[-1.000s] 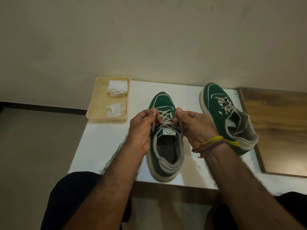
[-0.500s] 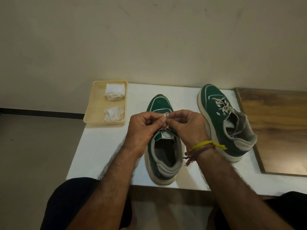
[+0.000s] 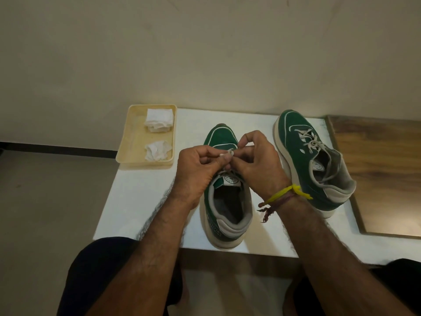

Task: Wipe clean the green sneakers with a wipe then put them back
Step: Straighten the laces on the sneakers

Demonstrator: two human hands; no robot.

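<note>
White table (image 3: 141,201) bears both green sneakers: near sneaker (image 3: 225,215) centre, second sneaker (image 3: 303,156) right of it. Tongue label (image 3: 230,179) round, writing unreadable. Left hand (image 3: 198,169) and right hand (image 3: 259,165), fingers curled, pinch its lace (image 3: 227,153).

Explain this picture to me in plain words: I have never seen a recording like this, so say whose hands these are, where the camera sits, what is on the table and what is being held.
There is no machine here. A person wears a wide-angle camera on the head, so you look down along their own arms.

On the white table stand two green sneakers. The near sneaker is right in front; the far sneaker stands to the right. At the left a beige tray holds a folded wipe and a crumpled wipe.

The left hand and right hand meet above the near sneaker, both pinching its white lace.
</note>
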